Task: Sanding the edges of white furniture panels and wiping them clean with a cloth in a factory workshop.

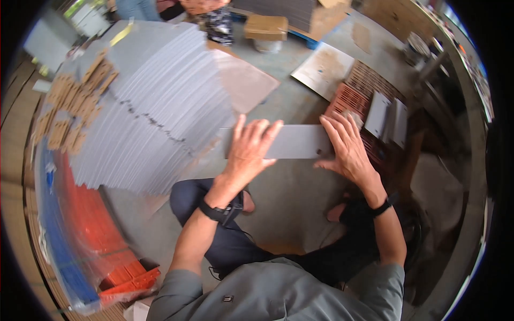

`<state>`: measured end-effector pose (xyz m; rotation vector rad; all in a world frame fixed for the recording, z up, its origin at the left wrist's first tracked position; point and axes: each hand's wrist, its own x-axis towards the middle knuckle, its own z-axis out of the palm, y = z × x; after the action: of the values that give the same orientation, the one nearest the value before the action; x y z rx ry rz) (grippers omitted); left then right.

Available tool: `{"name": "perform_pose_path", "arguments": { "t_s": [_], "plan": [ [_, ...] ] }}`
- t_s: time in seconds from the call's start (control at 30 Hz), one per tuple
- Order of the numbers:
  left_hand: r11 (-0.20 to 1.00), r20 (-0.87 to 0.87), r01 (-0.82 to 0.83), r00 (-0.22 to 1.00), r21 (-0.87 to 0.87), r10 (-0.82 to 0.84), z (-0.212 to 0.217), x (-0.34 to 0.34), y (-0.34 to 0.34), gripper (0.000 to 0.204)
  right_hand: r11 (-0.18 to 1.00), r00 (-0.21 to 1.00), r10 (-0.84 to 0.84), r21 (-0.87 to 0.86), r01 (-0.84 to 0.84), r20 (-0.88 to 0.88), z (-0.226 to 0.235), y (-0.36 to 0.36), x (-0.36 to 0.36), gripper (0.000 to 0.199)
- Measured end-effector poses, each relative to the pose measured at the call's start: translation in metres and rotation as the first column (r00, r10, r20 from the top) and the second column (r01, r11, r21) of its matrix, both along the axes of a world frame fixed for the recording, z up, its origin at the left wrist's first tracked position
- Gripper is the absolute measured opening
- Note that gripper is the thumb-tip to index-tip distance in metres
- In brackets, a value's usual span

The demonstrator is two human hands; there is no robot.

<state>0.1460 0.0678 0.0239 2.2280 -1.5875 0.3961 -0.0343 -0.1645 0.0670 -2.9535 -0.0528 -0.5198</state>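
A flat grey rectangular panel with a small dark hole near its right end is held level in front of me, above the floor between my knees. My left hand grips its left part, fingers over the far edge and thumb at the near edge. At the other end, my right hand holds it between fingers and thumb. Just beyond the right hand, similar grey panels lie on a red-brown slotted plastic crate. The panel's left end is partly covered by my left hand.
A large stack of grey sheets rises at left, with brown cardboard pieces on it. Red plastic items under clear film lie nearer. Ahead are a box-topped bucket, a pale board and part of another person.
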Motion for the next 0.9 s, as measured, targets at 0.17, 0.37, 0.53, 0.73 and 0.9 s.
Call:
{"name": "perform_pose_path", "arguments": {
  "t_s": [0.17, 0.37, 0.53, 0.73, 0.9],
  "plan": [
    [0.991, -0.012, 0.124, 0.992, 0.042, -0.124, -0.007, -0.013, -0.020, 0.114, 0.984, 0.997, 0.023, -0.173, -0.036, -0.073, -0.003, 0.025, 0.007, 0.108],
    [0.958, 0.028, 0.030, 0.999, -0.285, -0.023, 0.031, -0.005, 0.016, 0.105, 0.998, 0.997, -0.066, -0.016, 0.066, -0.037, 0.013, 0.033, 0.044, 0.094],
    [0.671, -0.147, -0.109, 0.989, -0.734, -0.001, 0.030, 0.008, 0.033, 0.078, 0.908, 0.991, -0.126, 0.408, 0.094, 0.052, 0.101, 0.038, 0.092, 0.085],
    [0.683, -0.355, -0.239, 0.935, -0.690, -0.030, 0.024, 0.017, 0.034, 0.069, 0.889, 0.996, 0.077, 0.455, -0.051, -0.039, 0.250, 0.114, 0.226, 0.069],
    [0.712, -0.407, -0.265, 0.913, -0.650, -0.032, 0.020, 0.021, 0.038, 0.071, 0.973, 0.987, 0.032, 0.229, 0.005, -0.159, 0.290, 0.166, 0.331, 0.075]
  ]
}}
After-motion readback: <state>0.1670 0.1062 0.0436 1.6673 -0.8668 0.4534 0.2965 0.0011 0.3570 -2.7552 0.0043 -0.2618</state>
